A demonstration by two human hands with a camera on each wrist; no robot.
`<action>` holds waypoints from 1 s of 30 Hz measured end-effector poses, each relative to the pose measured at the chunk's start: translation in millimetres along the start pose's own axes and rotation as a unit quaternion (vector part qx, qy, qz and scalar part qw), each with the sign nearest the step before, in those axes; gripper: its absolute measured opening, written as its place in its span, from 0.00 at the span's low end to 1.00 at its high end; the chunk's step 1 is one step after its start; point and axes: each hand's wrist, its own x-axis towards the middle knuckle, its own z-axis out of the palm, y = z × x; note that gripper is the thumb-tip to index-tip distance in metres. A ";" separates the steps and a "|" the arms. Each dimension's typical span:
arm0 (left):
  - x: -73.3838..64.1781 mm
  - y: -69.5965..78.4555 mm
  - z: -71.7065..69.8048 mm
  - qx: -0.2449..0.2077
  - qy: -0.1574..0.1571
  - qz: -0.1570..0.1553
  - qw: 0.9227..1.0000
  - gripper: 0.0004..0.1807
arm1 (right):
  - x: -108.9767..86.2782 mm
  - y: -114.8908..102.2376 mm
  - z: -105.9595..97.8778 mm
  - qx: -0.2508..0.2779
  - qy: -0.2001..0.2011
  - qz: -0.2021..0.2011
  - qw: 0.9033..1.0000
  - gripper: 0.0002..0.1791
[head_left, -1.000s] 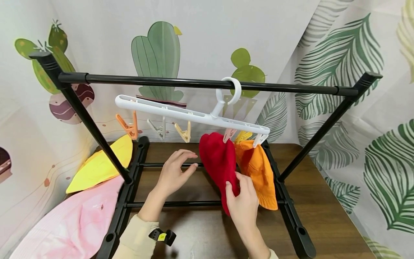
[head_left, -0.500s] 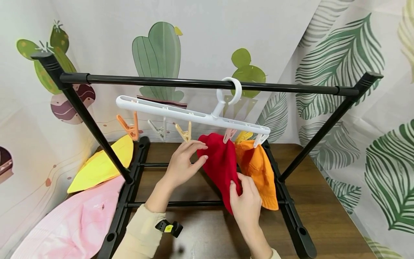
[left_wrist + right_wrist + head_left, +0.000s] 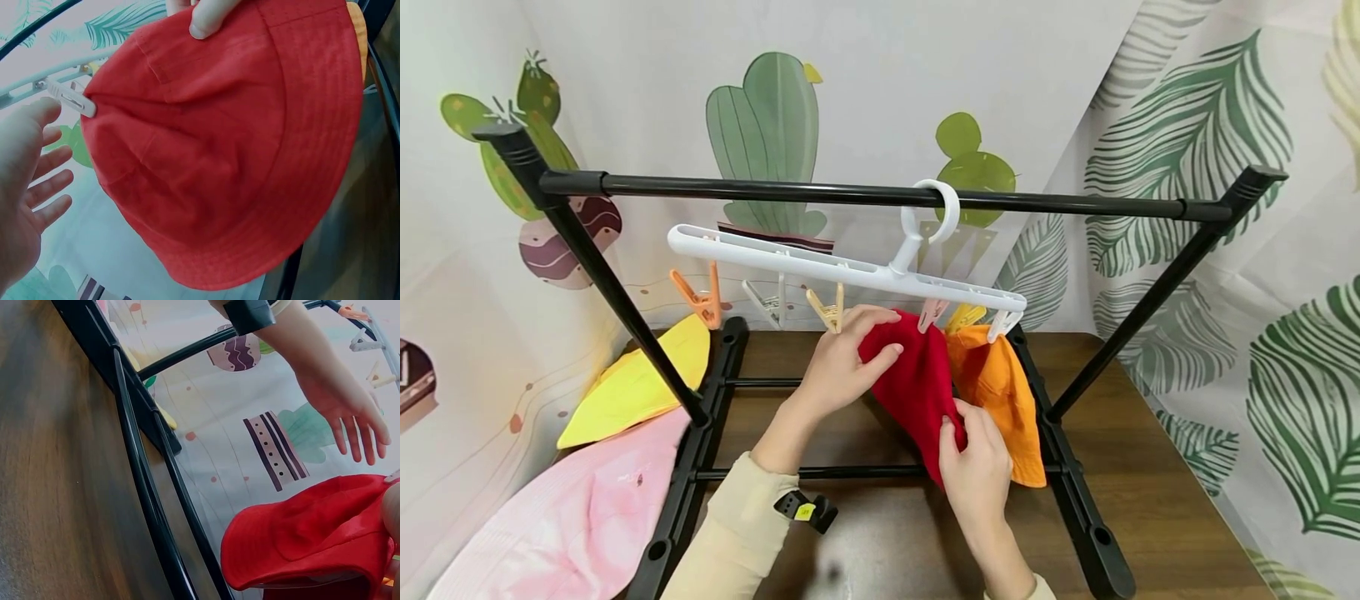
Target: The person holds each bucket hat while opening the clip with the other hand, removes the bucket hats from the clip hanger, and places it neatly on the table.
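A red bucket hat hangs from a pink clip on the white hanger. My right hand pinches the hat's lower right part between thumb and fingers; its thumb tip shows on the red cloth at the top of the left wrist view. My left hand is just left of the hat's crown, fingers loosely bent and holding nothing. In the left wrist view those left fingers are apart from the cloth, close to the clip. The hat's far side is hidden.
An orange hat hangs right of the red one, by yellow and white clips. Orange, grey and cream clips dangle at the hanger's left. A black rack frames the wooden table. Yellow and pink hats lie at left.
My left hand has moved right and up, from beside the hat to close by its crown. The right hand has shifted slightly right with the hat's edge in its grip.
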 end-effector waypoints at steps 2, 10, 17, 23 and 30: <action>3.9 2.2 0.4 -0.007 -0.004 -0.007 1.000 0.19 | 0.6 0.3 -0.2 0.000 0.000 0.000 1.000 0.08; 18.4 6.7 1.9 -0.049 -0.018 -0.015 0.999 0.18 | 1.0 2.1 -1.3 -0.002 0.004 -0.002 1.000 0.08; 26.1 4.6 3.7 -0.084 -0.022 -0.010 0.996 0.19 | 1.5 6.4 -1.5 -0.004 0.004 0.006 1.000 0.08; 31.4 3.6 6.8 -0.073 -0.013 -0.007 0.997 0.19 | 2.8 9.2 -1.6 -0.005 0.010 0.005 1.000 0.08; 36.7 6.2 7.2 -0.068 -0.031 -0.027 0.997 0.20 | 4.9 12.2 -2.7 -0.009 0.014 0.013 1.000 0.06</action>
